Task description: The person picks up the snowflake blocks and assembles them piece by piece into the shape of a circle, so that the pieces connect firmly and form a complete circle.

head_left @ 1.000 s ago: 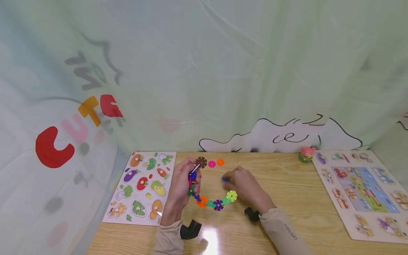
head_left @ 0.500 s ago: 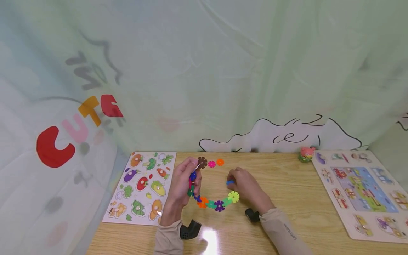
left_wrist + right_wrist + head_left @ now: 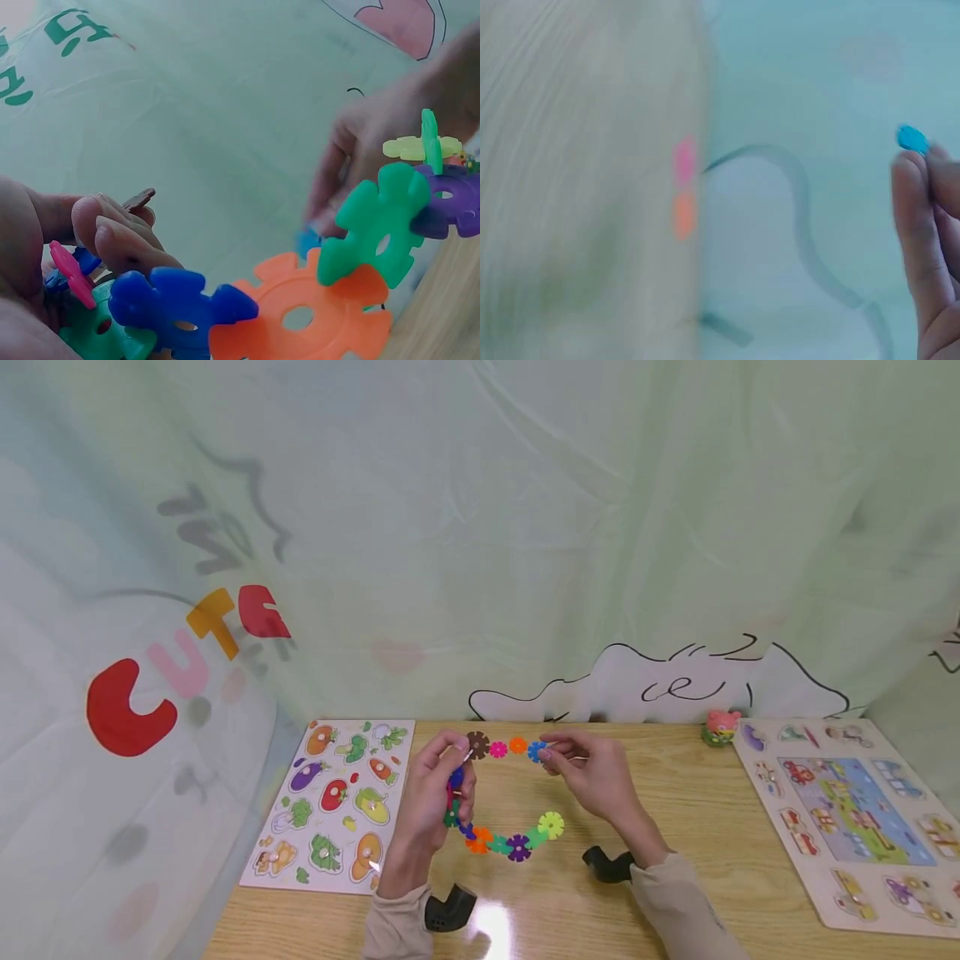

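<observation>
My left hand (image 3: 438, 789) grips one end of a curved chain of notched plastic snowflake discs, joined edge to edge. A brown disc (image 3: 478, 745) shows at its thumb and fingertips. From that hand the chain runs through blue, orange (image 3: 300, 315), green (image 3: 375, 229) and purple discs (image 3: 518, 847) to a yellow-green disc (image 3: 551, 825) at the free end. My right hand (image 3: 600, 772) pinches a light blue snowflake disc (image 3: 536, 752) between thumb and fingers, just right of a loose orange disc (image 3: 518, 745). A loose pink disc (image 3: 498, 749) lies left of that.
On the left of the wooden table (image 3: 540, 910) lies a vegetable peg puzzle board (image 3: 330, 852). Another puzzle board (image 3: 817, 893) lies on the right, with a small pink figure (image 3: 722, 727) near its back corner. A printed curtain (image 3: 525, 568) hangs behind the table.
My right hand has first drawn back slightly, then moved away from me with the light blue disc, up to the row of loose discs. The left hand stays nearly still.
</observation>
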